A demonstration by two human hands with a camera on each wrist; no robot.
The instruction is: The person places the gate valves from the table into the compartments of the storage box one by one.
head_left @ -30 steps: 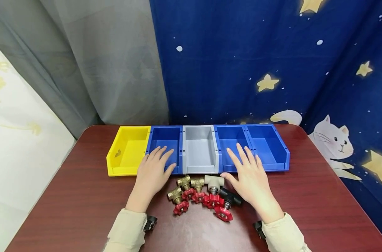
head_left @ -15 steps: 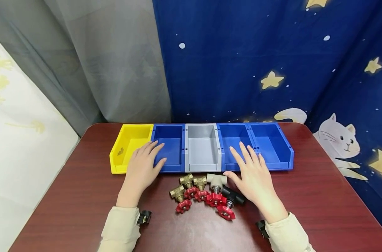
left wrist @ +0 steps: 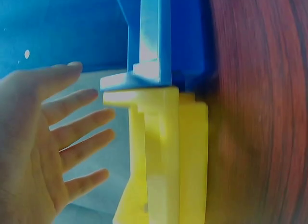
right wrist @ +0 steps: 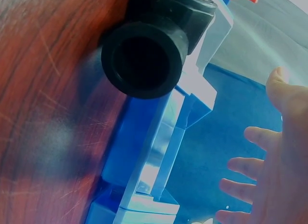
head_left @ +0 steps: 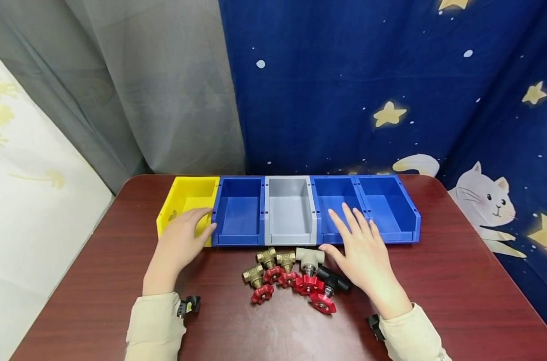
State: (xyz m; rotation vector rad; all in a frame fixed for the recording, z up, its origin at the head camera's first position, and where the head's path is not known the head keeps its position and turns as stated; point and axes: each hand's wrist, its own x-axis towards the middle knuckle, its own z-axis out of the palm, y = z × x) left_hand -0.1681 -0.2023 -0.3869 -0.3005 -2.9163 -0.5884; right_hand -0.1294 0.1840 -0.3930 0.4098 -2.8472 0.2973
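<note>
The left hand [head_left: 177, 244] hovers over the front of the yellow bin [head_left: 194, 188], fingers spread and relaxed. In the left wrist view the left hand [left wrist: 53, 137] is beside the rims of the yellow bin [left wrist: 162, 161] and a blue bin [left wrist: 156, 36], holding nothing. The right hand [head_left: 364, 250], fingers apart, is above the front of two blue bins [head_left: 386, 210], to the right of a black valve [head_left: 334, 278]. The right wrist view has the right hand [right wrist: 274, 171] empty, with the black valve's open end [right wrist: 144, 60] close to the camera.
A grey bin [head_left: 289, 213] stands mid-row beside another blue bin [head_left: 240, 215]. In front lie several brass valves [head_left: 253, 276] with red handwheels and a pale grey valve [head_left: 310, 258] on the brown table [head_left: 228, 321]. Curtains hang behind.
The left hand has moved left, from in front of the left blue bin to over the yellow bin. The right hand has stayed nearly still; the head view has shifted slightly.
</note>
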